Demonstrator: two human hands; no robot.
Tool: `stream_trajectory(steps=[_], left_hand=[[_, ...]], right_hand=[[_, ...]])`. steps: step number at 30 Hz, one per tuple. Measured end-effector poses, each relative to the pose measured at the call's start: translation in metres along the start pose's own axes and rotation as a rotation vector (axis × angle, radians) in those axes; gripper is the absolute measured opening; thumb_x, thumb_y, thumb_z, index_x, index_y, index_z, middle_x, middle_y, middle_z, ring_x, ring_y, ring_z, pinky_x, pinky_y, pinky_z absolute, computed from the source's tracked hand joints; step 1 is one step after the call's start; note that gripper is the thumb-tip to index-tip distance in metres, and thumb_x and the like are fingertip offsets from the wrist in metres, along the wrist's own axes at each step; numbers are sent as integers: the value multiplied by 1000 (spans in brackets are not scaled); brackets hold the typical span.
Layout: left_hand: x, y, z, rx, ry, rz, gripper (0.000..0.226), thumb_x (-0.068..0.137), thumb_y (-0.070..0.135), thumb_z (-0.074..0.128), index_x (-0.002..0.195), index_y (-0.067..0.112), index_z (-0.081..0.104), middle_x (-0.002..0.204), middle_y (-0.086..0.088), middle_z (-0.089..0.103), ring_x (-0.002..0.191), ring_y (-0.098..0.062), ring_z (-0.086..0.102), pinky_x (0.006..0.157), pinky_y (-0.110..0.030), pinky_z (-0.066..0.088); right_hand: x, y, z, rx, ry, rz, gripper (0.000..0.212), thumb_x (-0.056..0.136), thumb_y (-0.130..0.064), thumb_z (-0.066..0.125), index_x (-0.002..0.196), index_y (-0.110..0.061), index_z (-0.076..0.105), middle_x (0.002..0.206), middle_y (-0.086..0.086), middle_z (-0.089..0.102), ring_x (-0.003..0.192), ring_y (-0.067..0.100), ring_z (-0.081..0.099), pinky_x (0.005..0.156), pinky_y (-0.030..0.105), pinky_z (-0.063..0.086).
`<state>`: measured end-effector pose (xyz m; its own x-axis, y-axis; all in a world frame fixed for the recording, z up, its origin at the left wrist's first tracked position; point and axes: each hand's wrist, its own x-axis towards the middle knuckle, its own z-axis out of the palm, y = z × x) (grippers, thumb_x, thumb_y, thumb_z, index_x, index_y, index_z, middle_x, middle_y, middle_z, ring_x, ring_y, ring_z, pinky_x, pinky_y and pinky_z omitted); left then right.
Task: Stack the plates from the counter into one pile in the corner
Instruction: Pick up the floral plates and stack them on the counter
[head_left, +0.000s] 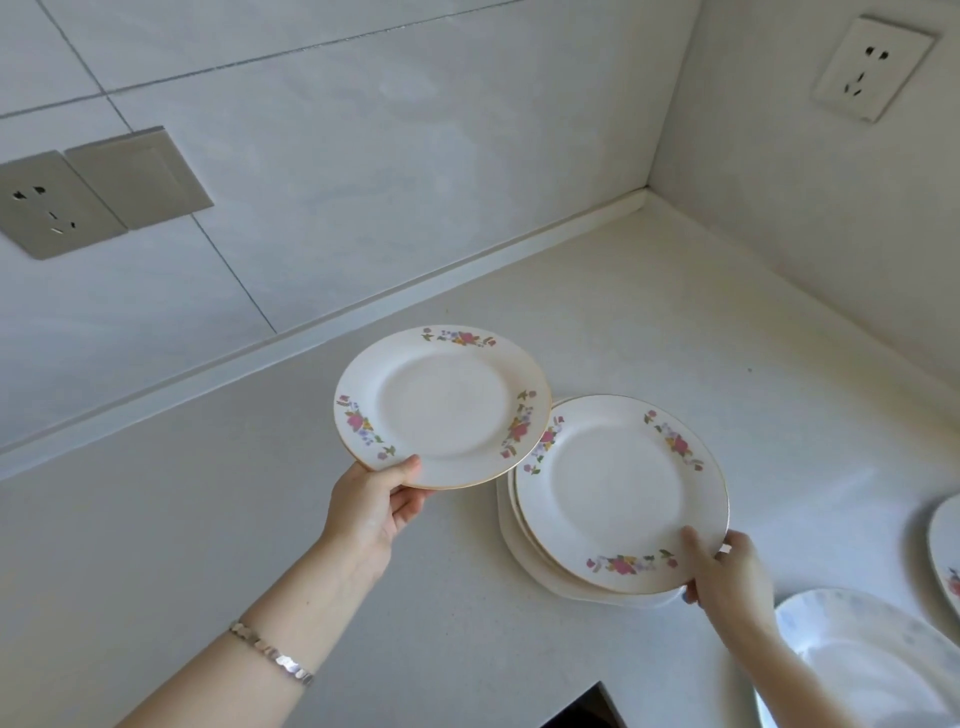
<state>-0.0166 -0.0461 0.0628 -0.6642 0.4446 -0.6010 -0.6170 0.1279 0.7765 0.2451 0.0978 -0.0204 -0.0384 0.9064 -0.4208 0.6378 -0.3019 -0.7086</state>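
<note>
Holding a round, glossy white plate (441, 408) with a gilt edge and pink flower sprays on its rim, my left hand (376, 512) pinches the near edge, thumb on top and fingers (410, 512) curled beneath, raised just left of the pile (524, 545). My right hand (727, 571) grips the near rim of the matching top plate (618, 493), thumb on its smooth face. The slightly uneven pile sits on the pale matte table (208, 545), well short of the tiled corner (647, 189).
</note>
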Motion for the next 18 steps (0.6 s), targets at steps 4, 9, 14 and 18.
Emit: stream_trajectory(steps=[4,9,14,18], left_hand=[[1,-1,4,15,-3,-6,20,85,-2,56,85,18,57,82,-3,66,44,-8,67,37,-10,44],[2,-3,9,40,-17,-17,20,85,-1,57,85,19,57,82,-2,66,48,-10,67,38,-10,44],[-1,-10,14,87,-45,-42,19,85,-1,58,85,18,58,79,-2,66,46,-8,66,38,-12,44],[-5,-17,18,153,-129,-87,18,84,-3,57,85,14,59,78,-5,66,46,-11,65,36,-14,43]], right_hand=[[3,6,4,-55,33,-31,60,91,-34,51,137,-4,28,77,17,69,80,32,61,59,34,38],[3,10,6,-190,-25,-27,56,90,-38,51,134,-7,35,83,16,69,81,32,63,59,33,42],[3,-12,-9,-603,-71,-2,57,87,-53,48,120,-7,47,106,13,65,99,32,62,71,35,45],[4,-47,-12,-355,-33,-244,54,92,-42,46,132,-6,48,107,11,60,99,28,58,78,32,43]])
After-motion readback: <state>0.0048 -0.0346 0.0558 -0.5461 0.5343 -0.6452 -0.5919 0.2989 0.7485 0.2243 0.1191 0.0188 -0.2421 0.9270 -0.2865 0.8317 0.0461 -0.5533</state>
